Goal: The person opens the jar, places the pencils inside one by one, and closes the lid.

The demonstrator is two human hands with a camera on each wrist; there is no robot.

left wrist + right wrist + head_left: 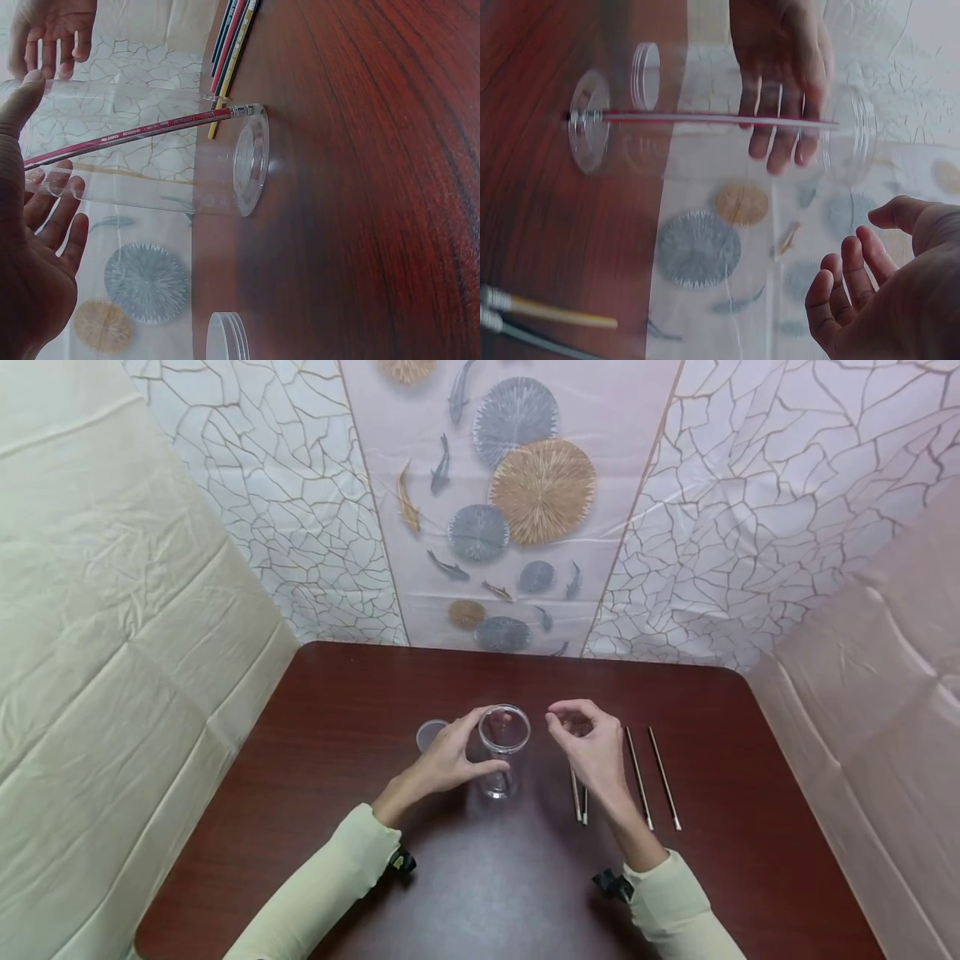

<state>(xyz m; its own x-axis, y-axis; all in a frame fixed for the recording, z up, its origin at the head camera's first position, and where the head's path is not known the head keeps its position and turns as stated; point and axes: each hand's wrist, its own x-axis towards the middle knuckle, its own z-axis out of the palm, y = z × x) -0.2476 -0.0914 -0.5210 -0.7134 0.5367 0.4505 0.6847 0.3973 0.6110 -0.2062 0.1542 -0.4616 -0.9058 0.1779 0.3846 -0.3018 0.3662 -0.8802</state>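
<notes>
My left hand [447, 756] grips a clear plastic jar [501, 782], thumb on the near side and fingers round the far side. The jar stands upright on the table with its mouth uncovered. Inside it a red pencil [150, 131] leans, its metal-ferrule end down at the jar's base. To the right of the jar, my right hand [592, 747] hangs in the air, fingers loosely bent. Nothing lies between its thumb and fingers in the right wrist view, and it does not touch the jar.
A round clear lid [430, 735] lies on the table behind the left hand. Several pencils [663, 777] lie on the right, some partly under the right hand. The dark wooden table [480, 877] meets patterned cloth walls at its back and sides.
</notes>
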